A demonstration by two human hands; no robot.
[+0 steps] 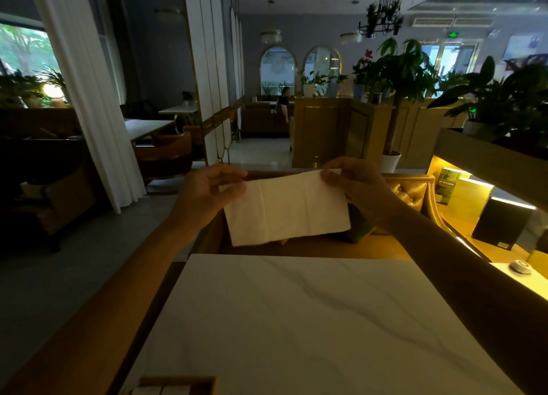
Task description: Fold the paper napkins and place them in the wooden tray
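napkin held up and spread, fold not yet made.

we pinch the paper napkin (286, 207) by its top corners, left hand (207, 191) and right hand (354, 184) each with a narrow grip closed on it, so it hangs flat above the marble surface (311, 320), likely to line up the creases. wooden tray (178, 384) sits at the near edge, white pieces inside.

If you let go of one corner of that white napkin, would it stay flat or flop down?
Probably flop. The napkin is thin paper, held up only by the left hand and right hand at its top corners, and its lower edge already hangs loose. It looks very light, so it would likely swing and droop. It may tear if tugged hard.
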